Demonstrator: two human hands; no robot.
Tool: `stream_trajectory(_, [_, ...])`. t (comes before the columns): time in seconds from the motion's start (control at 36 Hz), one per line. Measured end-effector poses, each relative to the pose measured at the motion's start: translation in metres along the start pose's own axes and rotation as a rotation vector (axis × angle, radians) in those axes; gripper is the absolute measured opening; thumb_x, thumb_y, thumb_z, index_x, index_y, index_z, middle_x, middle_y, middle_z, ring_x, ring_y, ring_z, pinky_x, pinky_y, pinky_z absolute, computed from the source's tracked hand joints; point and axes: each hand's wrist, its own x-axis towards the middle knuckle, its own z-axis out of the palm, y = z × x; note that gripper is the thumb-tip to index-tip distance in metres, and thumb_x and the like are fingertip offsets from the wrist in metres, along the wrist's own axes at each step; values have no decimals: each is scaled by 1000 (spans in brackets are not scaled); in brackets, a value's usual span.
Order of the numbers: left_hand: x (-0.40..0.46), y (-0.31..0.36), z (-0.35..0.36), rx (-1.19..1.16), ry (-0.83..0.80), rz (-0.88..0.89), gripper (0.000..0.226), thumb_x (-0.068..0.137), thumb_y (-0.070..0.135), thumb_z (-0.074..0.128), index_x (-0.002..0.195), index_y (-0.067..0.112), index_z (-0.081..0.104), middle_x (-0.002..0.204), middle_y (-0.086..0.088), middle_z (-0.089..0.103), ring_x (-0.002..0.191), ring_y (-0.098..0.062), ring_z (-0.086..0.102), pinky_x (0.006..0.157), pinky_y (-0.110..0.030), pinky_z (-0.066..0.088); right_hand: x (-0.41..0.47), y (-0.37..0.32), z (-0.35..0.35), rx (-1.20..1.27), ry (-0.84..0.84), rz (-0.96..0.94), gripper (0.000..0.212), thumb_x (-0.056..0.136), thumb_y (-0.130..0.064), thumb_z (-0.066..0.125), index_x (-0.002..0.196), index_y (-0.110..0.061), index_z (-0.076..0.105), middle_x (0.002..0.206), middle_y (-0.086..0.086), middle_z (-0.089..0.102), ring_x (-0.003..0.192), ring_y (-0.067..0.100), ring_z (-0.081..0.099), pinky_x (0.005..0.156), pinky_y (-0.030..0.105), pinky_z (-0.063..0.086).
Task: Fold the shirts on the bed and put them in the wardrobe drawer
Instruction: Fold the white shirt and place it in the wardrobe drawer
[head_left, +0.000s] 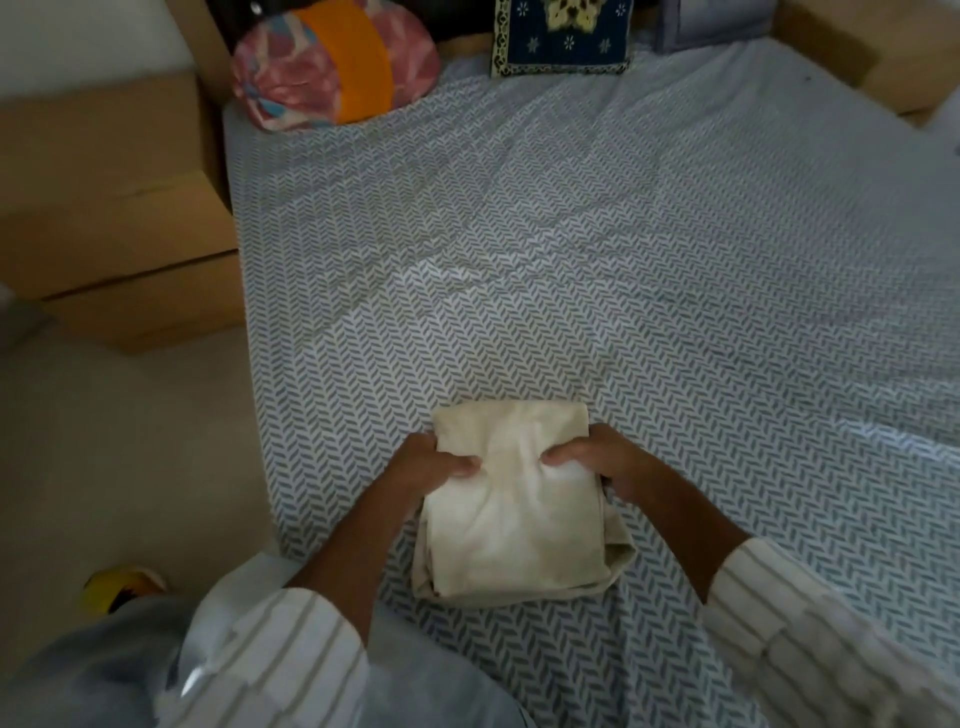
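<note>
A cream shirt, folded into a thick rectangle, rests near the front edge of the bed, which is covered in a blue-and-white herringbone sheet. My left hand grips the shirt's left side with the thumb pressed on top. On the opposite side, my right hand clasps it the same way. No other shirt shows on the bed, and no wardrobe drawer is visible.
A pink floral pillow with an orange band and a dark blue patterned cushion lie at the head of the bed. Brown bedside furniture stands at the left beside beige floor. A yellow object lies on that floor.
</note>
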Motion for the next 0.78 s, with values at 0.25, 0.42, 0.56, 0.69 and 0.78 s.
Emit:
stream_trajectory(0.25, [-49, 47, -58, -179, 64, 354, 35, 76, 9, 84, 109, 6, 72, 103, -8, 77, 98, -26, 73, 84, -38, 60, -50, -72, -6, 92, -97, -459, 43, 77, 2, 78, 118, -10, 70, 110, 5, 76, 103, 22, 72, 89, 39, 58])
stream_trajectory(0.42, [-92, 43, -79, -109, 170, 541, 42, 66, -12, 84, 97, 14, 75, 87, 6, 78, 84, -6, 74, 68, -22, 58, -65, -76, 1, -171, 53, -755, 54, 72, 4, 84, 118, -16, 65, 106, -10, 67, 87, -13, 64, 79, 10, 50])
stream_trajectory(0.56, [-92, -24, -70, 305, 117, 589, 22, 60, 38, 82, 81, 38, 78, 80, 14, 76, 77, 2, 70, 70, -20, 54, -49, -4, 15, -470, -46, -1037, 34, 76, 1, 82, 108, 2, 71, 109, 4, 69, 104, -12, 61, 91, 15, 50])
stream_trajectory(0.69, [-73, -106, -49, 658, 61, 689, 35, 62, 21, 56, 89, 25, 79, 102, 3, 74, 100, -8, 62, 90, -27, 48, -18, 74, 23, -878, -110, -1132, 29, 78, -50, 67, 102, -34, 66, 126, -12, 67, 132, 13, 53, 103, 40, 41])
stream_trajectory(0.78, [-74, -119, -47, 608, 162, 732, 47, 58, 19, 48, 94, 20, 79, 111, 0, 71, 108, -8, 55, 97, -16, 41, -13, 91, 14, -926, -160, -1076, 44, 69, -30, 61, 112, -36, 67, 150, -7, 49, 148, 15, 33, 115, 33, 28])
